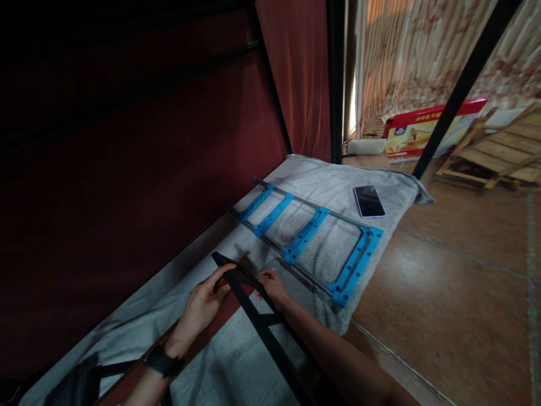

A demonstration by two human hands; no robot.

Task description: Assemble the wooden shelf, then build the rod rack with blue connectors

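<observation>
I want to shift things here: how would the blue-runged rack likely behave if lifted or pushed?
The rack is probably fairly stiff, since blue rungs join its long rods. It may be light for its size, being mostly gaps. Lying flat on the cloth, it seems unlikely to roll or tip.

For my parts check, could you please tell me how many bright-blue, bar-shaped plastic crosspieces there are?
4, along slim grey rods: first crosspiece at the far-left end, second crosspiece and third crosspiece between, fourth crosspiece at the near-right end. None looks hidden.
</observation>
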